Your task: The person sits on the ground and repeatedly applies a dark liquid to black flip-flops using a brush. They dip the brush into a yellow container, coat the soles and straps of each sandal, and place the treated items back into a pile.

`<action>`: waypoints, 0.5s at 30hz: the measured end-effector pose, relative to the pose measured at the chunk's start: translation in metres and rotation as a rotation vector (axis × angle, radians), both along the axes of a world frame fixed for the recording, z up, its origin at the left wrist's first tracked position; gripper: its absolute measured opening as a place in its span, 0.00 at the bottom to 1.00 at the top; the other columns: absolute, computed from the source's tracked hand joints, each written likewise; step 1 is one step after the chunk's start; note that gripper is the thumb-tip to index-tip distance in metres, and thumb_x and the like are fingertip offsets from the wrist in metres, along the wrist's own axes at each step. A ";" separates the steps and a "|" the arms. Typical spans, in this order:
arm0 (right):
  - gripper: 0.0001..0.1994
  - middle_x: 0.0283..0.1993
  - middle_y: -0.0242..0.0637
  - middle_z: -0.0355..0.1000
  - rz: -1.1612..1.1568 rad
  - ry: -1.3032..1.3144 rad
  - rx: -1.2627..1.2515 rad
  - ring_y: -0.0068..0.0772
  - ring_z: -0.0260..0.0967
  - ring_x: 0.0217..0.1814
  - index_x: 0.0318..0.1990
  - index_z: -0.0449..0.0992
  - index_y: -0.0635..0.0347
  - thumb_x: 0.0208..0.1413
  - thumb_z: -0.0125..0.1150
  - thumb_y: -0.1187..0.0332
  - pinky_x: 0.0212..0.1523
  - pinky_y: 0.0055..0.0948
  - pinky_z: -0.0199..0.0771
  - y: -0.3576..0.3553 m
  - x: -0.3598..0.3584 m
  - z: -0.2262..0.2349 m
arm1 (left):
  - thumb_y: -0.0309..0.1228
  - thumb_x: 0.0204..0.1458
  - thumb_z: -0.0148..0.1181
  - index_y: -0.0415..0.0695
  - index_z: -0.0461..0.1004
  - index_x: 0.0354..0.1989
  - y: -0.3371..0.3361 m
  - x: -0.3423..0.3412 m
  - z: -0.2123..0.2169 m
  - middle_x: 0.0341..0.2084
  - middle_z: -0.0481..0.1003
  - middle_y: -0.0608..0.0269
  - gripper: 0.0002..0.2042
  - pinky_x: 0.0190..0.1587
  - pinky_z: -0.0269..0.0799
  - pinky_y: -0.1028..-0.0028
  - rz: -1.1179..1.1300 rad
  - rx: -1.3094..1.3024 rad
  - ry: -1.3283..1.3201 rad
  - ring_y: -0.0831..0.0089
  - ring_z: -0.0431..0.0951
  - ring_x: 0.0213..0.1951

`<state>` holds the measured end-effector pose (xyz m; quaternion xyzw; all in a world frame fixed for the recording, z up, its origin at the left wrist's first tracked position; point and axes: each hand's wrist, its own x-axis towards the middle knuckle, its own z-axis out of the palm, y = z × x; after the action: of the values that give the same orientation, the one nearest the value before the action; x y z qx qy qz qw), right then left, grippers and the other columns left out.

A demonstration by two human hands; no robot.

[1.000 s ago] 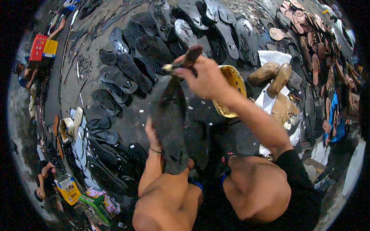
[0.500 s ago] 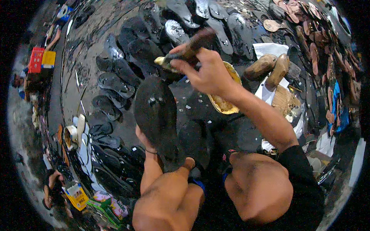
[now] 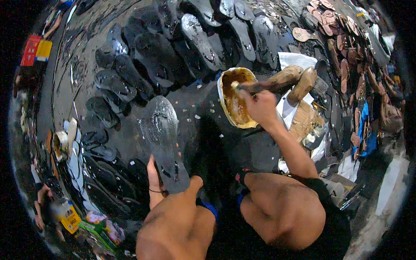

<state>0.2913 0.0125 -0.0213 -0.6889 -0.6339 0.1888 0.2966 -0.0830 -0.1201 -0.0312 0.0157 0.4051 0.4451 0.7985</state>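
My left hand [image 3: 154,175] is closed round the underside and edge of a black sandal sole [image 3: 161,123], held upright before my left knee. A wet shine covers the sole's upper half; most of the fingers are hidden behind it. My right hand [image 3: 263,107] grips a brush [image 3: 248,88] with a dark handle and a pale tip. That tip is over the mouth of a cut-open tub [image 3: 220,96], whose inside is coated with amber, glue-like stuff.
Several black soles [image 3: 203,43] lie in rows beyond my hands, many glossy. Two wooden shoe lasts [image 3: 303,86] rest on white paper right of the tub, near a piece of cardboard [image 3: 307,123]. Brown soles [image 3: 344,78] are piled far right. A yellow box [image 3: 68,219] stands lower left.
My right hand has swung down and right, bringing the brush from above the soles to the tub. The held sole has tilted, and its face now shines wet.
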 end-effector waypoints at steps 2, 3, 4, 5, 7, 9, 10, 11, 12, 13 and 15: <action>0.16 0.30 0.51 0.77 -0.177 0.243 0.200 0.58 0.76 0.36 0.43 0.80 0.57 0.56 0.64 0.55 0.41 0.48 0.76 -0.029 0.012 0.015 | 0.43 0.67 0.37 0.34 0.68 0.59 -0.004 0.000 -0.001 0.53 0.75 0.51 0.25 0.52 0.75 0.64 0.060 -0.043 0.130 0.62 0.78 0.49; 0.16 0.31 0.50 0.78 -0.077 -0.013 -0.007 0.56 0.77 0.37 0.44 0.80 0.56 0.56 0.64 0.55 0.41 0.46 0.77 -0.044 0.020 0.025 | 0.43 0.67 0.38 0.34 0.68 0.59 0.001 0.000 -0.001 0.53 0.75 0.51 0.25 0.50 0.76 0.65 0.082 -0.031 0.304 0.62 0.79 0.48; 0.16 0.33 0.50 0.79 -0.068 -0.263 -0.117 0.53 0.78 0.37 0.45 0.81 0.55 0.56 0.65 0.54 0.41 0.44 0.78 -0.059 0.030 0.038 | 0.43 0.67 0.39 0.34 0.68 0.59 0.005 0.000 0.001 0.52 0.75 0.51 0.25 0.49 0.77 0.66 0.107 -0.019 0.475 0.63 0.79 0.48; 0.15 0.36 0.47 0.79 0.180 -0.376 -0.634 0.44 0.78 0.39 0.44 0.80 0.59 0.55 0.66 0.59 0.42 0.39 0.77 -0.071 0.037 0.049 | 0.42 0.67 0.39 0.35 0.69 0.59 0.014 0.001 0.002 0.50 0.76 0.52 0.24 0.48 0.77 0.66 0.155 -0.055 0.399 0.63 0.79 0.47; 0.13 0.40 0.42 0.79 0.338 -0.278 -0.927 0.32 0.77 0.41 0.43 0.79 0.64 0.56 0.67 0.64 0.44 0.33 0.76 -0.086 0.045 0.069 | 0.42 0.67 0.40 0.36 0.71 0.57 0.033 0.005 0.007 0.47 0.78 0.53 0.23 0.46 0.78 0.67 0.207 -0.064 0.256 0.64 0.80 0.44; 0.12 0.41 0.37 0.79 0.210 0.102 -0.691 0.26 0.75 0.43 0.44 0.78 0.63 0.57 0.66 0.65 0.46 0.32 0.75 -0.082 0.036 0.082 | 0.42 0.66 0.40 0.37 0.72 0.54 0.057 0.014 0.014 0.44 0.79 0.54 0.22 0.44 0.78 0.68 0.157 0.031 0.151 0.65 0.81 0.41; 0.13 0.43 0.36 0.78 0.130 0.591 -0.479 0.26 0.75 0.45 0.48 0.76 0.63 0.58 0.64 0.67 0.48 0.30 0.75 -0.071 0.023 0.085 | 0.42 0.66 0.40 0.37 0.72 0.53 0.067 0.018 0.019 0.42 0.79 0.55 0.21 0.43 0.79 0.68 0.092 0.032 0.179 0.65 0.81 0.40; 0.14 0.44 0.35 0.77 0.158 0.816 -0.278 0.25 0.75 0.45 0.51 0.74 0.64 0.59 0.63 0.68 0.49 0.29 0.74 -0.062 0.003 0.089 | 0.42 0.66 0.40 0.38 0.73 0.52 0.081 0.027 0.022 0.40 0.79 0.56 0.21 0.41 0.79 0.68 0.094 0.120 0.132 0.65 0.81 0.38; 0.15 0.44 0.35 0.77 0.233 0.752 -0.190 0.26 0.75 0.45 0.50 0.74 0.65 0.58 0.65 0.69 0.50 0.30 0.75 -0.048 -0.017 0.093 | 0.42 0.66 0.40 0.38 0.73 0.50 0.091 0.035 0.024 0.38 0.79 0.57 0.21 0.39 0.79 0.68 0.085 0.211 0.101 0.66 0.81 0.36; 0.15 0.44 0.36 0.78 0.351 0.923 -0.226 0.27 0.75 0.46 0.49 0.75 0.65 0.57 0.66 0.69 0.51 0.31 0.74 -0.033 -0.042 0.094 | 0.45 0.65 0.40 0.39 0.72 0.51 0.104 0.044 0.026 0.38 0.79 0.55 0.22 0.39 0.80 0.66 0.093 0.188 -0.106 0.65 0.81 0.36; 0.13 0.44 0.39 0.79 0.735 0.716 -0.164 0.29 0.75 0.50 0.48 0.77 0.62 0.56 0.67 0.70 0.53 0.32 0.73 -0.003 -0.080 0.098 | 0.48 0.65 0.39 0.39 0.72 0.51 0.114 0.060 0.030 0.40 0.79 0.54 0.24 0.42 0.81 0.65 0.034 0.408 0.070 0.64 0.82 0.39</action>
<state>0.2114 0.0090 0.0768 -0.3340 -0.6758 0.5534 0.3541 -0.0227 -0.0060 -0.0014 0.1854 0.3341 0.5306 0.7566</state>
